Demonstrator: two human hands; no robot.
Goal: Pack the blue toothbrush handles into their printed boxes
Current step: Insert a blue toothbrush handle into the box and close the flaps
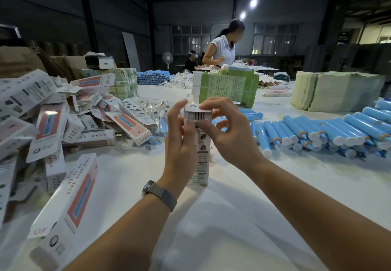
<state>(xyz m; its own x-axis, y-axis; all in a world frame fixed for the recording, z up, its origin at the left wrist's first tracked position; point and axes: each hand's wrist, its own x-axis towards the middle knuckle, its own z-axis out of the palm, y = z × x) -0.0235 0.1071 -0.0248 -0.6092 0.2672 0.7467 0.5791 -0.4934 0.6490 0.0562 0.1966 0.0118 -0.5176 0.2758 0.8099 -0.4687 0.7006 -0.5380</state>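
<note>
Looking down from the head camera, we see a tall printed box (197, 143) standing upright on the white bench (232, 217), its barcode end at the top. The left hand (179, 141) grips the box's left side with fingers curled round it, a grey watch (159, 194) on its wrist. The right hand (228, 131) pinches the top end, thumb on the front face just under the barcode and fingertips (204, 106) pressing on the closed top flap. Whether a handle sits inside the box we cannot tell.

To the right, blue toothbrush handles (330, 131) lie in a long loose row on the bench, white caps toward us. To the left, a heap of printed boxes (53, 122) is piled untidily, and one box (69, 205) lies flat near the bench's front edge. Small clear plastic bags (152, 105) sit behind the heap. Beyond the hands stands a green bundle of flat cartons (228, 88), and further back a person in a white top (222, 48) stands at the bench.
</note>
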